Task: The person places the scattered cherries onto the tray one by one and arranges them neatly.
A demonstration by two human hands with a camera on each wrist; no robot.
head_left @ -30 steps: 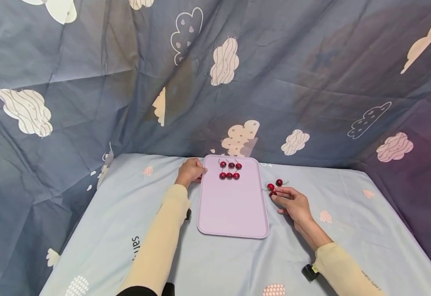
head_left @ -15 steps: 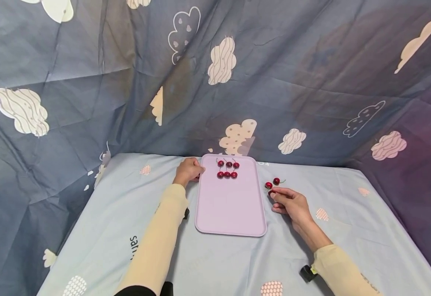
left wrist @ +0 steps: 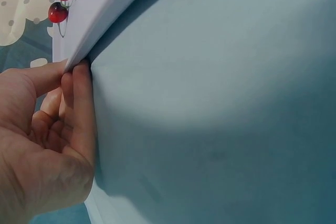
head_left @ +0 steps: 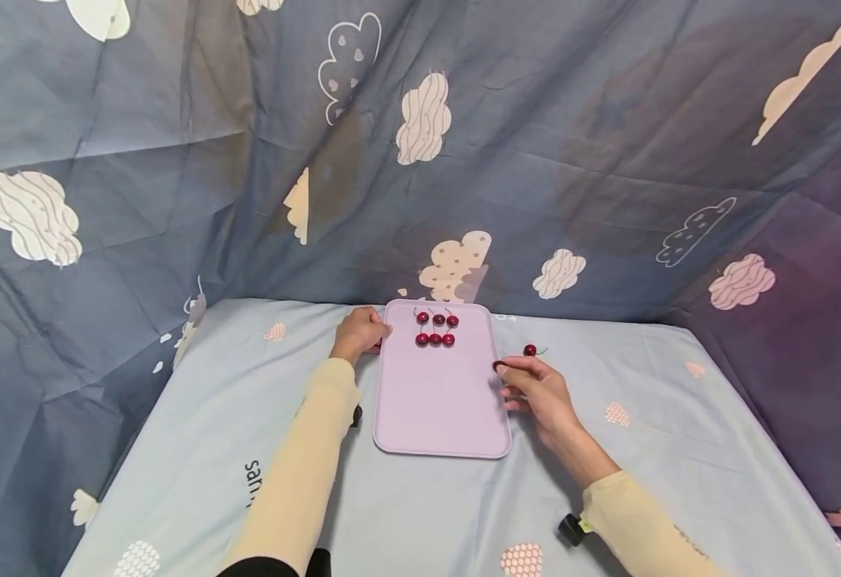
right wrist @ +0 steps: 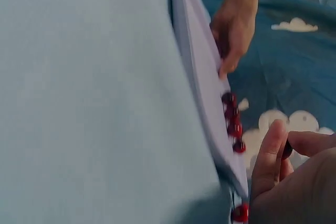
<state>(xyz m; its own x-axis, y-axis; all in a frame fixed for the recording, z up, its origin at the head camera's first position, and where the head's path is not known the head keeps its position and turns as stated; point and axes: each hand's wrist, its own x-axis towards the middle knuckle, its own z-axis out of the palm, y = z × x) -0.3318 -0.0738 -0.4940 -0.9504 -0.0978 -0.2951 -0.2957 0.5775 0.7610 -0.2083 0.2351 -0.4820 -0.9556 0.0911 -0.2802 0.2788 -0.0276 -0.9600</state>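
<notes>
My right grip [head_left: 539, 394] is pinching one cherry [head_left: 498, 365] at the right edge of the lilac tray [head_left: 438, 409] — six cherries [head_left: 435, 340] are lying toward its far end — my left grip [head_left: 358, 332] is holding its left rim.

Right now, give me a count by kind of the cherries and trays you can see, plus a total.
Cherries: 8 (6 on the tray, 1 pinched in the right hand, 1 on the cloth)
Trays: 1
Total: 9 in view; the right hand could hide another cherry.
</notes>
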